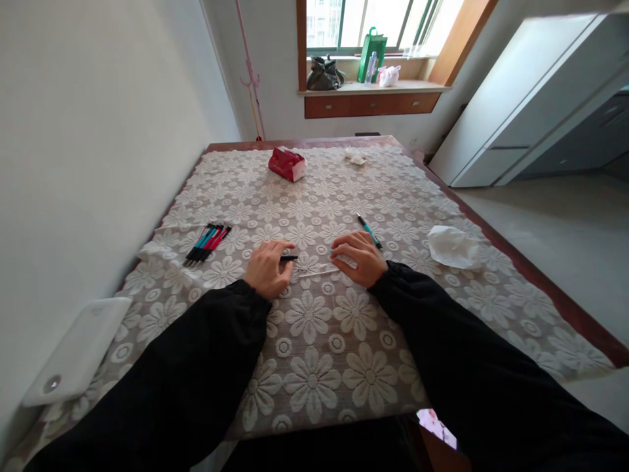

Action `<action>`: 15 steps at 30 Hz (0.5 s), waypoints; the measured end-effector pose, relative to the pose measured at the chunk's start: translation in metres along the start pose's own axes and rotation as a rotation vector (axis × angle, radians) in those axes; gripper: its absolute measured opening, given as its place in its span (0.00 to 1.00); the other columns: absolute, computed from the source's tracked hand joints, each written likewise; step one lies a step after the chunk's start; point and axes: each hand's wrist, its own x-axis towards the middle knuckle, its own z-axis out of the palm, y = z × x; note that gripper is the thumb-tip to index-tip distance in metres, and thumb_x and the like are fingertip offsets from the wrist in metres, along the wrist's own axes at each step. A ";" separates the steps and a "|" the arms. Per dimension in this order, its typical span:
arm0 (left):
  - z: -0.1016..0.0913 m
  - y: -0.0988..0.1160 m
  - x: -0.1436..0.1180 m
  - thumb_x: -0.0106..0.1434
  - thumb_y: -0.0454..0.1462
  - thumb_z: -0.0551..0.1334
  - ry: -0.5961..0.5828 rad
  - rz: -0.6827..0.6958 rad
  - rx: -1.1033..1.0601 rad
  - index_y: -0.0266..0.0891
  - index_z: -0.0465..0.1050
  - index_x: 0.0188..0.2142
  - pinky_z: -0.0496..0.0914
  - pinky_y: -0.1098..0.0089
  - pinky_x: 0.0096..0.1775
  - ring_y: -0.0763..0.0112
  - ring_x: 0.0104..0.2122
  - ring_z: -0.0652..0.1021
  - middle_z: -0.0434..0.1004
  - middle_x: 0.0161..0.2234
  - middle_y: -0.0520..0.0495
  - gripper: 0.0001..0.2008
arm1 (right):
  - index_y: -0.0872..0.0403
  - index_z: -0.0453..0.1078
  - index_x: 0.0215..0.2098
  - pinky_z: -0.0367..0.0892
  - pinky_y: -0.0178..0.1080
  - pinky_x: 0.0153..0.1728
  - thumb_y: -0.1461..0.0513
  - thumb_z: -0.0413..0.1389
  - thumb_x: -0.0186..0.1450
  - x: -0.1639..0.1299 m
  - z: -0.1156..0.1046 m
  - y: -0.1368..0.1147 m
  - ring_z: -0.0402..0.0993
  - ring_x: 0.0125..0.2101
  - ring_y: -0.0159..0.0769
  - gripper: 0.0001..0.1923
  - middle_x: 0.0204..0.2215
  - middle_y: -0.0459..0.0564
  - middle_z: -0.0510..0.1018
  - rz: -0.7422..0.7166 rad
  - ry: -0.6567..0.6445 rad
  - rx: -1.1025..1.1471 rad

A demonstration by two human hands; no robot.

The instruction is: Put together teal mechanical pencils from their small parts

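Over the lace tablecloth, my left hand (270, 268) is closed around a black pen part (289, 258), whose dark end points right past the fingers. To its right, my right hand (360, 258) has its fingers curled together, with a small teal tip (331, 251) showing at the fingertips. The rest of that teal piece is hidden by the hand. A gap separates the two hands. Just beyond my right hand lies a teal and black pen (369, 232), slanting on the cloth. A row of several teal, red and black pens (207, 244) rests left of my left hand.
A red tissue pack (287, 164) lies toward the far side of the table, with crumpled tissue (354, 157) to its right. A white sheet of tissue (454, 247) is at the right. Along the left wall sits a white plastic object (78, 351).
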 end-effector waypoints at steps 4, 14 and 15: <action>0.004 -0.003 -0.001 0.65 0.39 0.60 -0.020 0.010 0.037 0.43 0.75 0.46 0.67 0.54 0.51 0.55 0.49 0.73 0.76 0.49 0.45 0.11 | 0.46 0.76 0.40 0.50 0.52 0.58 0.56 0.60 0.65 -0.002 0.001 -0.003 0.66 0.55 0.46 0.06 0.51 0.48 0.76 -0.088 -0.145 -0.046; 0.003 -0.004 0.000 0.65 0.37 0.59 -0.010 0.028 0.033 0.43 0.75 0.45 0.67 0.54 0.50 0.56 0.47 0.74 0.78 0.45 0.45 0.10 | 0.49 0.75 0.34 0.50 0.53 0.58 0.60 0.60 0.65 -0.002 0.004 0.002 0.63 0.58 0.45 0.03 0.55 0.48 0.74 -0.061 -0.172 -0.014; 0.003 -0.003 0.000 0.65 0.36 0.59 -0.008 0.053 0.025 0.43 0.74 0.47 0.66 0.54 0.52 0.56 0.49 0.73 0.78 0.47 0.45 0.12 | 0.49 0.75 0.34 0.50 0.53 0.59 0.60 0.59 0.65 -0.002 0.004 0.003 0.63 0.58 0.45 0.03 0.55 0.48 0.74 -0.060 -0.176 -0.009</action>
